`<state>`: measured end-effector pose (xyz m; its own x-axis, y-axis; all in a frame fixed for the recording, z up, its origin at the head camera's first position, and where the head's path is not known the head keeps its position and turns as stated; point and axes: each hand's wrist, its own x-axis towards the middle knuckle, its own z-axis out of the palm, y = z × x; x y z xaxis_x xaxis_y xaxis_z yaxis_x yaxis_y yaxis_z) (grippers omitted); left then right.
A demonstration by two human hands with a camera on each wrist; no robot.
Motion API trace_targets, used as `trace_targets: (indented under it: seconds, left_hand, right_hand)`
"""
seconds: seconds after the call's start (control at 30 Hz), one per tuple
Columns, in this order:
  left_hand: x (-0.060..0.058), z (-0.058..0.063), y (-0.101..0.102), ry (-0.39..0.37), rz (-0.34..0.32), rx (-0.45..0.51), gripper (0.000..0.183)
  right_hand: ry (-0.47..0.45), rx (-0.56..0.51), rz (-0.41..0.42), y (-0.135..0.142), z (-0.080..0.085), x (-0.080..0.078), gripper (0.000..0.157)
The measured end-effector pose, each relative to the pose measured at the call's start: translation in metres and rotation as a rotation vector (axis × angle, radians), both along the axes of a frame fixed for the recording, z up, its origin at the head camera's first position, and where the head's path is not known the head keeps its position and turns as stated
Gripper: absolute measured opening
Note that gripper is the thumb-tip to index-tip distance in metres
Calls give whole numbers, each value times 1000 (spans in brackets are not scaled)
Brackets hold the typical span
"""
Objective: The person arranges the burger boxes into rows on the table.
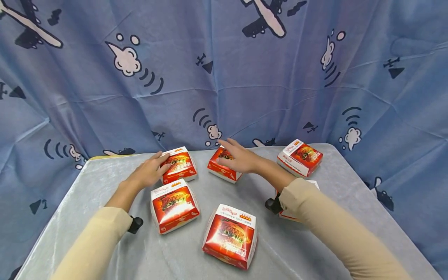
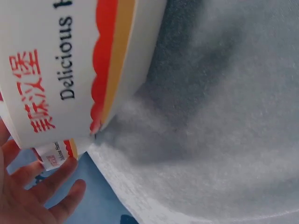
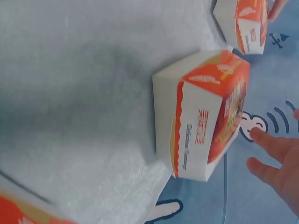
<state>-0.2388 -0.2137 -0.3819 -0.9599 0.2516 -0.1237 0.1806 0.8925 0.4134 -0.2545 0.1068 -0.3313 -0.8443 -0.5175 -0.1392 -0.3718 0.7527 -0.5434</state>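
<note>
My left hand point(image 1: 148, 170) lies at the left side of a red and white burger box point(image 1: 179, 165) at the back left, its fingers spread; whether it touches the lid, I cannot tell. In the left wrist view its fingers point(image 2: 56, 179) show below a large nearby box point(image 2: 51, 70). My right hand point(image 1: 241, 156) hovers over a second burger box point(image 1: 224, 171) at the back middle and hides part of it. From the right wrist view, its fingers point(image 3: 268, 158) are extended and apart from that box point(image 3: 201, 121). Neither hand holds anything.
More burger boxes stand on the grey-clothed table point(image 1: 147, 256): one at front left point(image 1: 175, 206), one at front middle point(image 1: 231, 236), one at back right point(image 1: 300, 157). Another box point(image 1: 290, 215) is partly hidden by my right sleeve. A blue curtain point(image 1: 175, 77) hangs behind.
</note>
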Motion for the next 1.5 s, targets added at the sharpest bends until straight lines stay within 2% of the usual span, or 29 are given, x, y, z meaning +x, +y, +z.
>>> trace_targets:
  seconds: [0.2, 0.53, 0.8, 1.1, 1.3, 1.5]
  left_hand:
    - [0, 0, 5, -10, -15, 18, 58]
    - [-3, 1, 7, -5, -35, 37, 55]
    - [-2, 2, 11, -2, -41, 46, 55]
    - [-1, 2, 15, 4, -56, 47, 54]
    - [0, 3, 17, 4, -53, 49, 52]
    - [2, 5, 16, 27, -40, 58, 50]
  right_hand:
    - [3, 10, 17, -15, -7, 1, 73]
    - [46, 33, 99, -31, -11, 4, 67]
    - [11, 32, 123, -43, -14, 7, 67]
    - [13, 40, 207, -55, -17, 10, 60]
    - [-25, 61, 220, -59, -20, 11, 58]
    - [-6, 100, 232, -60, -21, 10, 54]
